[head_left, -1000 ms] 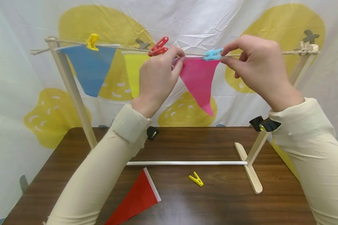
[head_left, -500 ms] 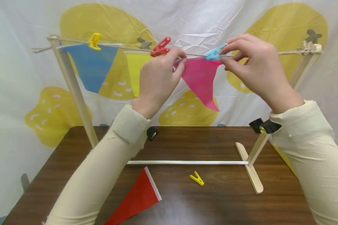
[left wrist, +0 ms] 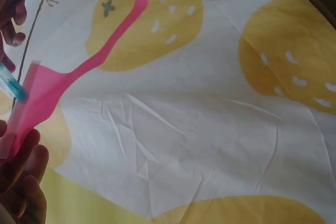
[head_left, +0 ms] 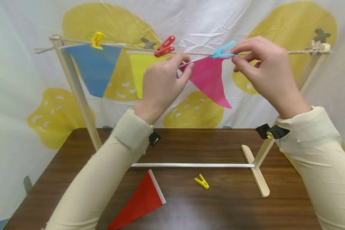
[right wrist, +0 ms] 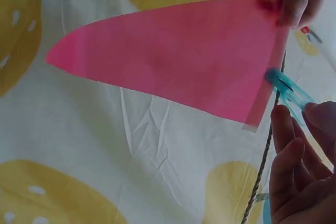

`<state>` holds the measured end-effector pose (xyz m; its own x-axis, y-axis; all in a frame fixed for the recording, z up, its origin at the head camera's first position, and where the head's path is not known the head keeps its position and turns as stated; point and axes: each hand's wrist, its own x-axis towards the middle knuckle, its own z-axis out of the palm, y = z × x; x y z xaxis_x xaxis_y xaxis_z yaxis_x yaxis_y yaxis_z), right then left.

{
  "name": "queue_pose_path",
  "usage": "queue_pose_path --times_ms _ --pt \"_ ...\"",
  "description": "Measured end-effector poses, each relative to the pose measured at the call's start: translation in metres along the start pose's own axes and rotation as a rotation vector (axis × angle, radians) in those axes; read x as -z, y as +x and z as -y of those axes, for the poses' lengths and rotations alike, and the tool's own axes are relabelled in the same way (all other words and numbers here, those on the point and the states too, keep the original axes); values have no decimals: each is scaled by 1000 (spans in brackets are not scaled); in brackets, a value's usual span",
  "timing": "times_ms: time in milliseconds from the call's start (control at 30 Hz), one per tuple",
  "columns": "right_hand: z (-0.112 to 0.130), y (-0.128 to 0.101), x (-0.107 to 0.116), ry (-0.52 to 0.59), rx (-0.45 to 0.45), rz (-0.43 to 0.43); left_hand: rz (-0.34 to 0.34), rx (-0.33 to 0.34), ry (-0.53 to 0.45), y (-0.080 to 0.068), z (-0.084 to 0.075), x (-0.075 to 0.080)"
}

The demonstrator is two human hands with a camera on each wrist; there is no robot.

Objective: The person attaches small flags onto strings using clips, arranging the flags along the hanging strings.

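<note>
A pink triangular pennant [head_left: 210, 73] with a white top strip hangs from the rope, its top edge sloping down to the left and its tip curling right. My left hand [head_left: 162, 84] pinches its upper left corner between thumb and fingers. A light blue clothespin [head_left: 222, 51] sits on the rope and the pennant's top strip near the right corner, its handles spread apart. At the lower handle's end, my right hand [head_left: 265, 68] holds the clothespin between thumb and fingertips. The right wrist view shows the clothespin [right wrist: 286, 87] biting the strip beside the rope.
Left along the rope hang a blue pennant [head_left: 93, 68] with a yellow clothespin [head_left: 97, 40] and a yellow pennant [head_left: 138, 68] by a red clothespin [head_left: 164, 47]. On the table lie a red pennant [head_left: 142, 203] and another yellow clothespin [head_left: 202, 182]. Wooden posts [head_left: 77, 92] hold the rope.
The light blue clothespin's handles have spread apart. The pink pennant's left corner has dropped and its tip has swung right. The right hand has shifted slightly right.
</note>
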<state>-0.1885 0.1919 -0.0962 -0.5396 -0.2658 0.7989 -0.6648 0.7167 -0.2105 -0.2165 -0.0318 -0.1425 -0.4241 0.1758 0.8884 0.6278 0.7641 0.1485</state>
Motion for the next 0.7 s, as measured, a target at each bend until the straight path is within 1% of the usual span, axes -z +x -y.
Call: queue_pose_path --times_ms 100,333,467,600,700 --pt "2 -4 0 -9 -6 -24 -4 -3 -26 -3 1 1" --pt "15 -14 2 6 2 -113 10 24 -79 -12 7 8" --pt "10 -19 1 -3 24 -116 18 15 -81 -18 11 9" --pt "-1 -27 -3 -19 11 -95 15 -19 -80 -27 14 9" --pt "-4 -37 -6 -3 -16 -72 19 -41 -81 -37 14 9"
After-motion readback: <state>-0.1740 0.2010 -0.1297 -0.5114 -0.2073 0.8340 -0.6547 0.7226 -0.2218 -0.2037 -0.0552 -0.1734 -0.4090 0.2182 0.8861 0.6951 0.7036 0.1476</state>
